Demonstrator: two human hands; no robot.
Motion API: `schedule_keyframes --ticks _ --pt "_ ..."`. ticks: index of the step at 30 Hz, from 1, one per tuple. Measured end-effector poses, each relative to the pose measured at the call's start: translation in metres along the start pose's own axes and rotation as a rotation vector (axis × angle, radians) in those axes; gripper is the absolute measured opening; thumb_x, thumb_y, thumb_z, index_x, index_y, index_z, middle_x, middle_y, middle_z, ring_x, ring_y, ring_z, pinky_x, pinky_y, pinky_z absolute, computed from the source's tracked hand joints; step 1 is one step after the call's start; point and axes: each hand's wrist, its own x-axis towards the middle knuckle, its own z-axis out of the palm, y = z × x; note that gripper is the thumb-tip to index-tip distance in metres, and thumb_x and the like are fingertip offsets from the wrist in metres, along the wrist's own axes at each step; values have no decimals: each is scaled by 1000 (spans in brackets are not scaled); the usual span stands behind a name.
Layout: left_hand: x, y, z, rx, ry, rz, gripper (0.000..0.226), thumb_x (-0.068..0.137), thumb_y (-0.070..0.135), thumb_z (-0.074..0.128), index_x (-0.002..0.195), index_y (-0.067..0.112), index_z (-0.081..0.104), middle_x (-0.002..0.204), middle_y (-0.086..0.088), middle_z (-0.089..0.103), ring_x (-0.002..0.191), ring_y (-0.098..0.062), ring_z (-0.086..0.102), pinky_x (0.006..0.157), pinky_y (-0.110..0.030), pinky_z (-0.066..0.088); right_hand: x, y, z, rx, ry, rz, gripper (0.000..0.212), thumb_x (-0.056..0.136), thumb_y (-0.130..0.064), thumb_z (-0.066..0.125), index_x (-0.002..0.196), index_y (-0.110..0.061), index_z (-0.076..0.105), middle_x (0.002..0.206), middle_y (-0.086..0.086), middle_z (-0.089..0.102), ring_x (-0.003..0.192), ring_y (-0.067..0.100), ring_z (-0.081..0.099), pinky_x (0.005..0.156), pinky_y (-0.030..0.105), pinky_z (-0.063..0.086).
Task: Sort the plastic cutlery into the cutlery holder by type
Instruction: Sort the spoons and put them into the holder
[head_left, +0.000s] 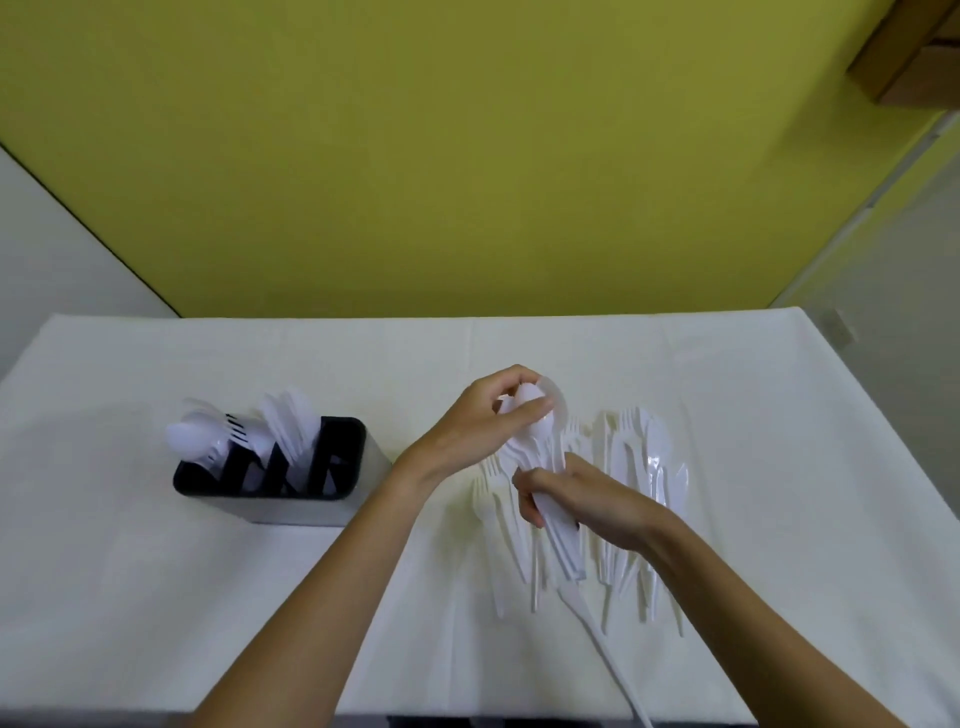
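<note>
Both hands (488, 415) (582, 493) grip stacked white spoons (540, 447).

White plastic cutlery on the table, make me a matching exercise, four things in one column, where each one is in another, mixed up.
Things:
1. Black and grey cutlery holder
2. Loose pile of white plastic cutlery
3. Bundle of white plastic spoons
4. Yellow-green wall

Places:
A. Held between the left hand and right hand
B. Behind the white-clothed table
C. Left part of the table
D. On the cloth, right of centre

Pairs: 1-C, 2-D, 3-A, 4-B
</note>
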Motion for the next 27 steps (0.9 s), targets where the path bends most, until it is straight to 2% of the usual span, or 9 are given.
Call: schedule_keyframes --ticks 4,6,9,12,15,17,19,23,27 --pt "-9 -3 -21 78 -20 0 6 91 11 54 96 14 55 85 3 55 58 -8 47 47 -26 37 5 -4 12 85 31 -12 33 94 -23 53 63 -13 51 61 3 53 55 10 44 57 21 35" --pt "-13 -5 -30 90 -27 -14 8 90 10 55 98 13 53 83 2 53 59 -11 44 47 -26 36 8 -7 18 108 35 -16 36 94 -28 53 62 -13 50 60 4 50 54 12 41 57 23 32" --pt "-19 -7 -39 78 -72 15 10 95 20 56 100 14 51 88 1 51 59 -6 42 45 -16 32 15 -10 31 208 54 -15 42 96 -28 49 57 -15 39 54 3 36 50 12 32 53 24 27" --pt "-27 -11 -51 45 -94 -30 21 98 40 46 101 20 51 90 0 48 59 -11 36 46 -20 30 21 -16 45 267 91 -8 42 98 -18 43 58 -17 29 50 1 25 47 12 22 49 22 21" --pt "-34 -12 -61 -18 -81 -153 43 97 53 35 105 13 48 83 -4 47 60 -15 38 46 -23 30 26 -21 55 167 126 6 43 97 -17 41 57 -17 29 49 -1 29 46 13 27 50 22 27" --pt "-36 -15 -64 0 -46 -175 44 94 57 40 96 14 47 78 0 46 56 -14 38 46 -22 30 28 -23 60 105 138 16 42 98 -17 41 57 -15 31 48 -1 31 45 15 34 53 22 33" --pt "-36 -19 -67 29 3 -165 36 93 52 49 89 16 48 79 5 46 55 -16 38 46 -23 30 32 -27 65 80 140 22 39 98 -17 41 60 -14 33 48 -2 34 44 16 37 53 22 35" --pt "-33 -25 -75 14 6 -158 19 96 33 51 98 15 58 87 2 48 52 -15 42 45 -24 34 36 -30 69 121 117 36 29 98 -19 44 71 -14 39 53 -1 39 41 15 35 47 22 33" --pt "-33 -30 -84 -10 -54 -150 18 98 21 49 110 15 60 82 1 49 52 -11 45 47 -21 37 36 -31 65 233 46 57 26 97 -24 52 76 -11 44 60 0 40 45 14 35 50 24 33"
